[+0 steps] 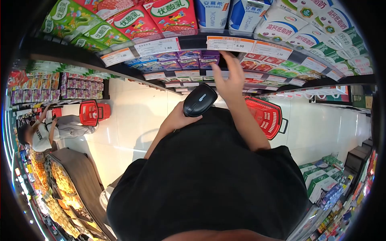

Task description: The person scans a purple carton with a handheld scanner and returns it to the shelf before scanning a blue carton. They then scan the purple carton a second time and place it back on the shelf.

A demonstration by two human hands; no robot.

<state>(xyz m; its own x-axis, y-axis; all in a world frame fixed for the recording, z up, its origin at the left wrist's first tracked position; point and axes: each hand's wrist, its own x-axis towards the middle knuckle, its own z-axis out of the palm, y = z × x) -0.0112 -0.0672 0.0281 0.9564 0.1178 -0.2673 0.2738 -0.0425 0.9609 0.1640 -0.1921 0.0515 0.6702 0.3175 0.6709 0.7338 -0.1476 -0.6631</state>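
Observation:
My left hand (176, 119) is wrapped round a black barcode scanner (200, 100), its rounded top with a small white logo facing up at chest height. At the dairy shelf, my right hand (231, 78) reaches up with thumb and fingers apart and nothing visible between them. Its fingertips are just under the upper shelf's price strip (229, 43), close to a dark gap beside purple drink cartons (189, 63). Red cartons (257, 64) sit on the other side of that gap.
Red and green milk packs (169, 16) and blue cartons (212, 14) fill the upper shelf. A red shopping basket (263, 118) stands right of me. Left, a person (42, 134) is near another red basket (94, 112) and a produce stand (76, 168). Green-and-white boxes (321, 178) are stacked behind right.

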